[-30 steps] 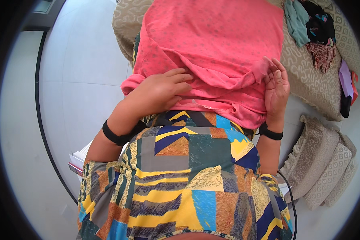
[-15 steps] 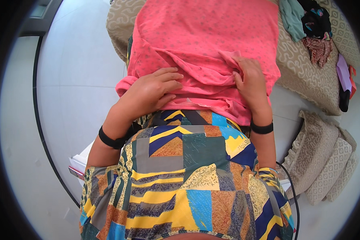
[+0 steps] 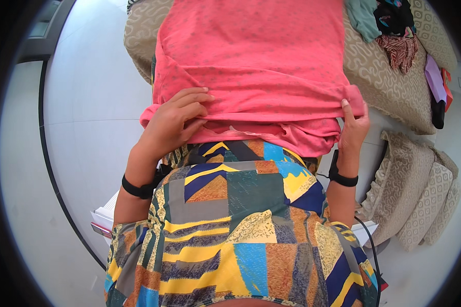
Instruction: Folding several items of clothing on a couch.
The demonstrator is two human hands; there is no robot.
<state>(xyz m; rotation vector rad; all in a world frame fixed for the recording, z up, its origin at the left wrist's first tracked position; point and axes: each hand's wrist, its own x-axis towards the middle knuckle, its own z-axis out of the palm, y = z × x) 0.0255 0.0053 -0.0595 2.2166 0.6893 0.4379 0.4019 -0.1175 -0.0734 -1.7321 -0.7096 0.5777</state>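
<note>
Left hand (image 3: 176, 123) lies curled on the folded lower edge of the coral-pink dotted fabric garment (image 3: 251, 66); right hand (image 3: 352, 125) pinches that garment's right hem corner. The garment is spread over the beige patterned sofa (image 3: 389, 82). It appears light, soft and limp: grip at hem corners. Its upper part is cut off; the left fingertips are partly buried in the fold.
</note>
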